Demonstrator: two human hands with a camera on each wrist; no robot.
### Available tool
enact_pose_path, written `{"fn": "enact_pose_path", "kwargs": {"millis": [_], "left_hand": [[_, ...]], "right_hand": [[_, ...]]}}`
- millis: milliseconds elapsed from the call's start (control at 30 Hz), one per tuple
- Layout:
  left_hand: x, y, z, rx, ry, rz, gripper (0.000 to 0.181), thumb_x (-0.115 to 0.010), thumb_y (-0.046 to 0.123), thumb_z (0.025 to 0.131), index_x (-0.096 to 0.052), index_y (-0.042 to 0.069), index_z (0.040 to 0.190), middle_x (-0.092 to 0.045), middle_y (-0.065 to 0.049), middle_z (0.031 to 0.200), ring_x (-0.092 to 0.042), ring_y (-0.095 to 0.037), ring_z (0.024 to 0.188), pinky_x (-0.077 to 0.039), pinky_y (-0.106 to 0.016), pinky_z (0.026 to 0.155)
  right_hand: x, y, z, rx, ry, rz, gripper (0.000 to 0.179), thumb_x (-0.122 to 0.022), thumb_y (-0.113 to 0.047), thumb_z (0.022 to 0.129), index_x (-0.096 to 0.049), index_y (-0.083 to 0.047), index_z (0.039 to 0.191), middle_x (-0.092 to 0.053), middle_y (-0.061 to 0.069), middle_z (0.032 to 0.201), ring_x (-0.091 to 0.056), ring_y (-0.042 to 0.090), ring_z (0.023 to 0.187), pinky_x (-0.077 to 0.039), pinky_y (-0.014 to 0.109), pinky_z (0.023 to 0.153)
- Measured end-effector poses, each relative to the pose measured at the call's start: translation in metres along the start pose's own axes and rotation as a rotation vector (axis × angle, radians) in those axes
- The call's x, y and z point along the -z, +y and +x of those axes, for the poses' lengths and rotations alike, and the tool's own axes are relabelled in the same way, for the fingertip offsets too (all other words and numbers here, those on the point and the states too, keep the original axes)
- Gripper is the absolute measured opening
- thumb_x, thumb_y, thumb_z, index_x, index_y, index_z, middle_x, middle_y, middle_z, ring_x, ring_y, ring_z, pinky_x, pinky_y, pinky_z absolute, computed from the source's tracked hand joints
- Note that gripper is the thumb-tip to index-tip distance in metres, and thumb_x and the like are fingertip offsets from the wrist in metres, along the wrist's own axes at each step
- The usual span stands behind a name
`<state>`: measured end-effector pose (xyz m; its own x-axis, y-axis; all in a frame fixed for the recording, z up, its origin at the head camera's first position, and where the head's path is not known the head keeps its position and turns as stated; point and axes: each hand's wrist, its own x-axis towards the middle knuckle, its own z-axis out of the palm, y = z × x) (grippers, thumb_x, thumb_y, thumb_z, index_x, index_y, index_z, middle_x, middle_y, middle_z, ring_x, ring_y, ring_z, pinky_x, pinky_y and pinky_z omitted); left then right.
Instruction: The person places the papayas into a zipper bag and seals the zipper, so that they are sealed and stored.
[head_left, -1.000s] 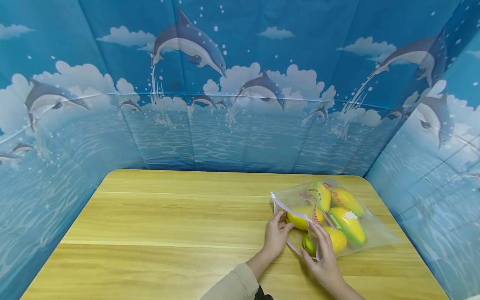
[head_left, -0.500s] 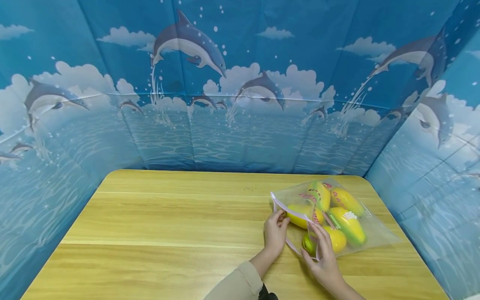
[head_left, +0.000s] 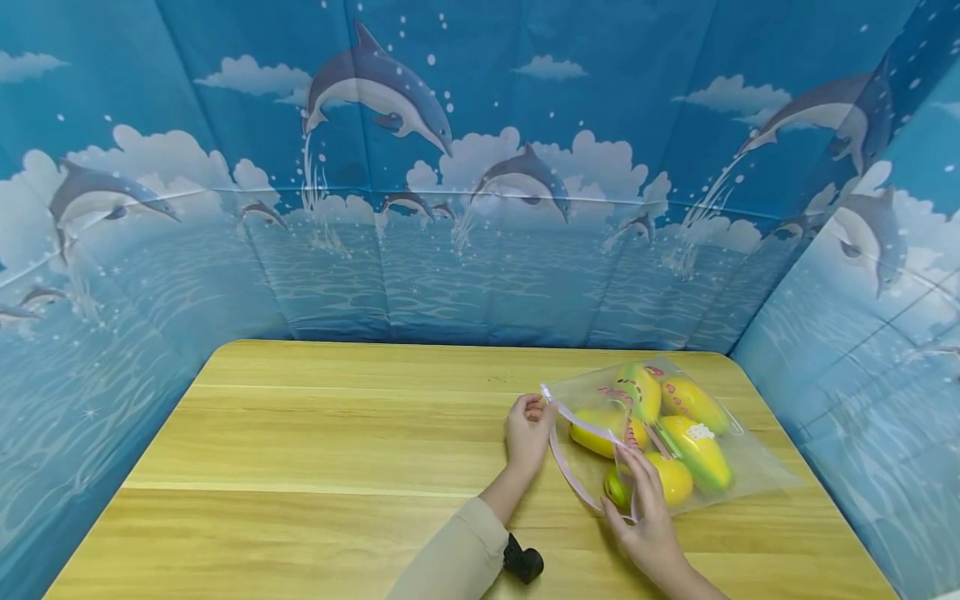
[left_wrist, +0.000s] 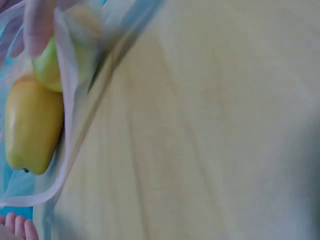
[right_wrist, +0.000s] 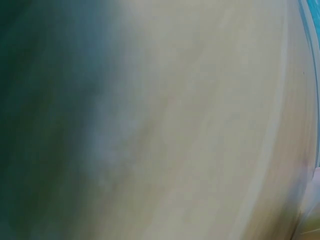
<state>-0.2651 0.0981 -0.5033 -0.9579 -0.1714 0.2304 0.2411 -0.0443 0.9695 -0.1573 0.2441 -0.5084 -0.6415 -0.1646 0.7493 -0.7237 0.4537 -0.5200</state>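
Note:
A clear zip bag with a pale pink zip strip lies on the right of the table, its mouth facing left. Several yellow-green mangoes are inside. My right hand grips the near part of the bag's mouth, thumb low and fingers over the strip. At the far corner of the mouth, by the white zip end, is my left hand, its fingers loosely bent, with nothing seen between them. In the left wrist view, its fingertips lie just below the pink strip, and a mango shows beyond.
The wooden table has rounded back corners. A curtain printed with dolphins hangs behind it and along both sides. Below the left sleeve a black wrist device juts out. The right wrist view is mostly blurred table.
My left hand has moved from beside the nearest mango at the bag's mouth, leftward and away from me, to the far corner. The right hand, bag and mangoes are nearly unmoved.

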Motion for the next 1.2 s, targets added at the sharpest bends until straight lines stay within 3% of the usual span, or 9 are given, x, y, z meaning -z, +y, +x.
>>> {"fn": "enact_pose_path", "kwargs": {"millis": [200,500,733,800,900,1033,1100,1200], "left_hand": [[-0.003,0.001,0.008,0.117,-0.022,0.004,0.023,-0.071,0.008,0.076,-0.062,-0.006,0.092,-0.06,-0.006,0.078,-0.053,-0.007,0.065,-0.049,-0.016,0.059],[-0.004,-0.002,0.011,0.179,-0.083,-0.065,0.021,-0.068,0.0,0.076,-0.062,-0.005,0.095,-0.06,-0.007,0.079,-0.052,-0.009,0.068,-0.05,-0.016,0.06],[-0.006,-0.005,0.013,0.284,-0.085,-0.139,0.021,-0.065,-0.003,0.078,-0.062,-0.003,0.099,-0.061,-0.006,0.081,-0.055,-0.008,0.064,-0.055,-0.023,0.06],[-0.007,-0.005,0.014,0.295,-0.082,-0.15,0.021,-0.064,-0.003,0.078,-0.062,-0.004,0.099,-0.061,-0.006,0.08,-0.055,-0.008,0.063,-0.055,-0.025,0.06],[-0.007,-0.006,0.015,0.305,-0.073,-0.162,0.021,-0.064,-0.004,0.078,-0.062,-0.004,0.099,-0.062,-0.007,0.08,-0.055,-0.008,0.062,-0.056,-0.027,0.061],[-0.006,-0.007,0.017,0.294,-0.078,-0.164,0.022,-0.063,-0.006,0.079,-0.061,-0.006,0.1,-0.062,-0.01,0.08,-0.055,-0.009,0.062,-0.056,-0.029,0.061],[-0.004,-0.008,0.018,0.286,-0.085,-0.157,0.022,-0.062,-0.006,0.079,-0.061,-0.007,0.101,-0.063,-0.011,0.081,-0.055,-0.009,0.062,-0.057,-0.032,0.061],[-0.002,-0.008,0.019,0.279,-0.095,-0.149,0.022,-0.062,-0.006,0.079,-0.061,-0.008,0.101,-0.063,-0.014,0.083,-0.055,-0.01,0.062,-0.057,-0.037,0.063]], "right_hand": [[-0.001,0.002,-0.002,0.005,0.003,0.009,0.065,-0.06,-0.007,0.075,-0.032,0.021,0.127,-0.031,0.036,0.128,-0.026,0.019,0.132,-0.032,0.018,0.102],[-0.001,-0.003,0.003,0.011,-0.014,0.058,0.063,-0.06,0.002,0.075,-0.03,0.023,0.126,-0.029,0.039,0.125,-0.024,0.018,0.133,-0.031,0.019,0.103],[0.0,-0.019,0.013,0.015,-0.034,0.121,0.075,-0.055,0.027,0.055,-0.029,0.024,0.126,-0.028,0.042,0.122,-0.026,0.02,0.131,-0.026,0.022,0.107],[0.0,-0.02,0.013,0.017,-0.041,0.138,0.071,-0.056,0.026,0.059,-0.03,0.024,0.125,-0.026,0.043,0.122,-0.025,0.022,0.131,-0.024,0.022,0.108],[0.001,-0.019,0.012,0.019,-0.042,0.104,0.06,-0.063,0.012,0.072,-0.034,0.023,0.124,-0.029,0.042,0.122,-0.025,0.024,0.131,-0.021,0.02,0.11],[0.005,-0.016,0.015,-0.011,-0.031,0.062,0.057,-0.064,0.009,0.074,-0.038,0.019,0.124,-0.037,0.032,0.127,-0.032,0.02,0.126,-0.029,0.016,0.104],[0.009,-0.014,0.025,-0.051,-0.03,0.072,0.06,-0.062,0.016,0.069,-0.039,0.016,0.125,-0.041,0.027,0.127,-0.038,0.016,0.122,-0.034,0.016,0.1],[0.019,-0.012,0.051,-0.171,-0.069,0.071,0.058,-0.061,0.017,0.072,-0.042,0.01,0.127,-0.045,0.022,0.125,-0.045,0.01,0.115,-0.041,0.015,0.093]]}}
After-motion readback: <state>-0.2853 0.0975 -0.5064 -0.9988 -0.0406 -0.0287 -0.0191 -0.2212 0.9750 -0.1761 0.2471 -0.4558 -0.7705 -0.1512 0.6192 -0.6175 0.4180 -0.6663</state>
